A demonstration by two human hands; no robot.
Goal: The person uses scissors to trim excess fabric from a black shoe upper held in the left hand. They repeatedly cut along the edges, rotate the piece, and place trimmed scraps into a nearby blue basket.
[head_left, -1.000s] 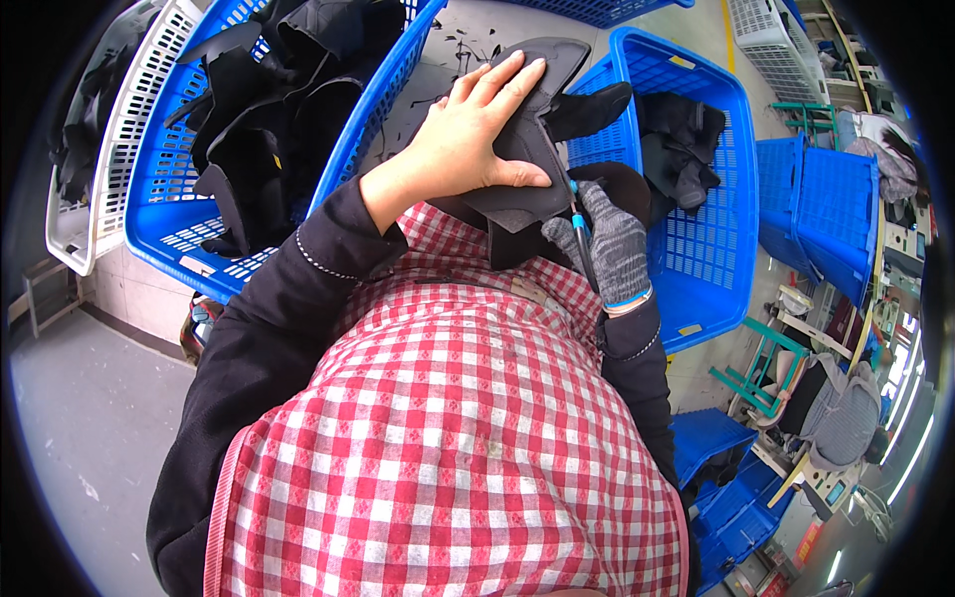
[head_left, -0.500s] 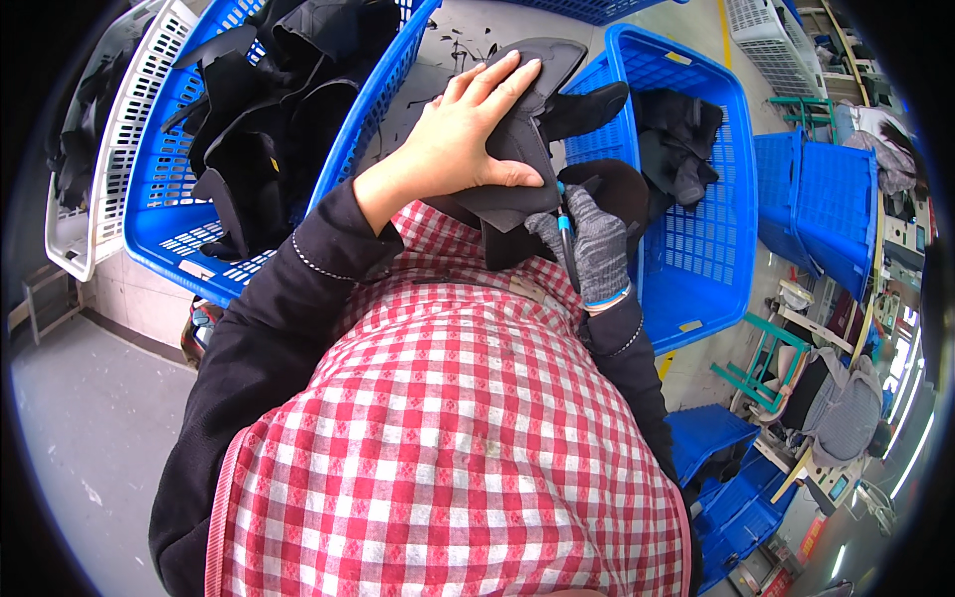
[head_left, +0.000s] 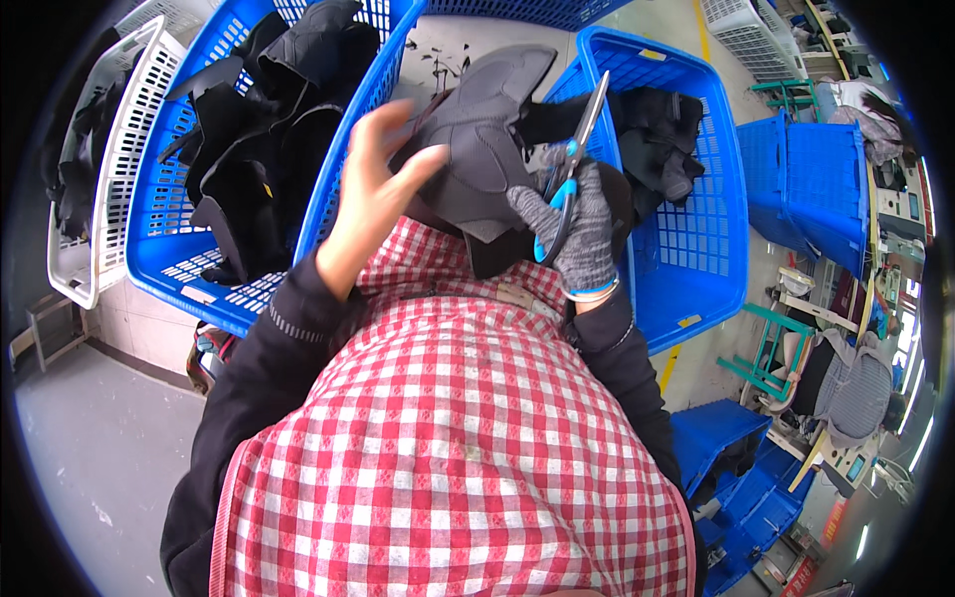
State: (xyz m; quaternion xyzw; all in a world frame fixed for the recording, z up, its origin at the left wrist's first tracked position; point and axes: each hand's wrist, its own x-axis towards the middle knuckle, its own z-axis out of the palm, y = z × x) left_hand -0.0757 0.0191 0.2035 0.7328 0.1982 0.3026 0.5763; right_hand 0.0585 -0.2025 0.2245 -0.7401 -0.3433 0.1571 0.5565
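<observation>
A black padded fabric piece [head_left: 481,134] with stitched seams and curved flaps lies in front of my apron, its far end reaching up between two blue baskets. My bare left hand [head_left: 374,187] is at its left edge, fingers spread, the thumb over the fabric; whether it touches is unclear. In a grey knitted glove, my right hand [head_left: 585,224] grips a pair of scissors [head_left: 594,111] with blue and black handles. The blades point up and away, looking closed. My gloved thumb is against the right side of the fabric piece.
To the left, a blue basket [head_left: 164,214] holds black fabric pieces, with a white basket [head_left: 112,164] beyond it. Another blue basket [head_left: 731,249] with dark pieces is close on my right. Black scraps [head_left: 438,68] litter the floor ahead. Stacked blue bins [head_left: 821,189] stand farther right.
My left hand has lifted from the fabric piece and moved left. The scissors have swung up, bringing their blades into sight. The piece's far end has shifted slightly left.
</observation>
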